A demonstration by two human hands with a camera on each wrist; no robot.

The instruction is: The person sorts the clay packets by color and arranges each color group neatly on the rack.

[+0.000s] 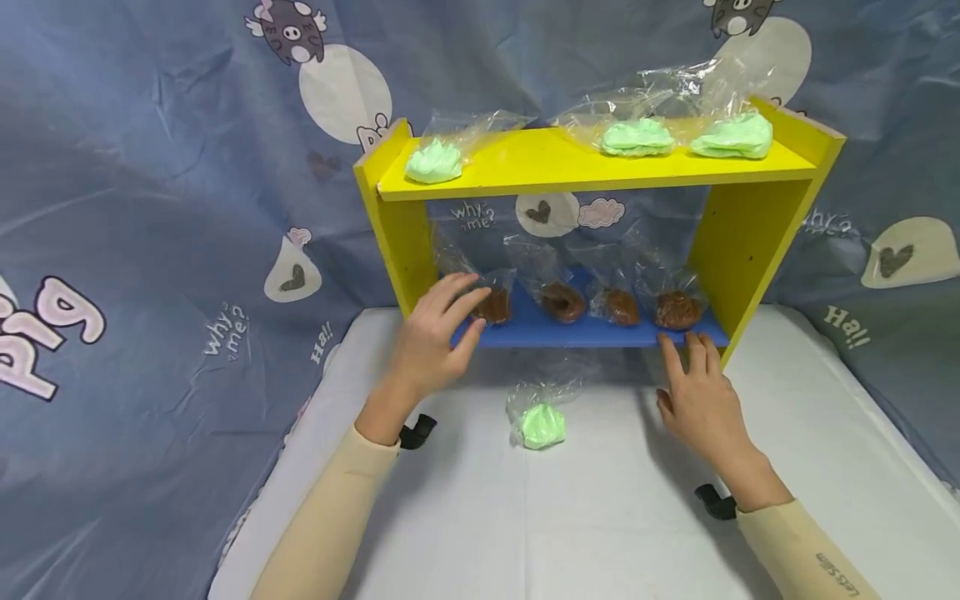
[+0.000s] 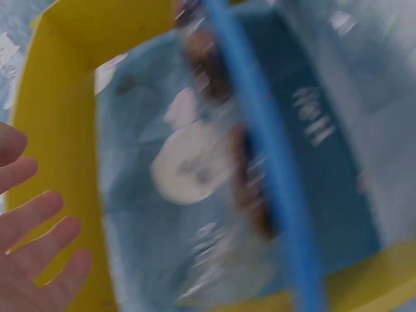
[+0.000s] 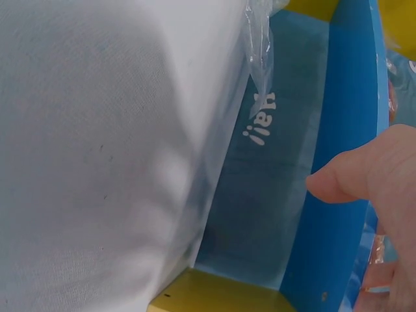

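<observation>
My left hand (image 1: 437, 333) reaches up with fingers spread at the left end of the blue shelf (image 1: 532, 335), overlapping a bagged brown block (image 1: 495, 307) in the head view. In the left wrist view those fingers (image 2: 39, 214) are apart with nothing between them. At the shelf's right end, the fingertips of my right hand (image 1: 705, 408) rest at the front edge, below a bagged round brown bun (image 1: 677, 311). Its thumb (image 3: 338, 179) overlaps the blue underside in the right wrist view. Between the hands sit a bagged brown ring (image 1: 562, 302) and a bagged brown oval piece (image 1: 618, 307).
The yellow rack (image 1: 772, 225) carries several bagged green lumps on its top board; one green lump (image 1: 435, 161) is at the left. Another bagged green lump (image 1: 542, 426) lies on the white tablecloth (image 1: 585, 525) in front. A patterned blue cloth (image 1: 180, 275) hangs behind.
</observation>
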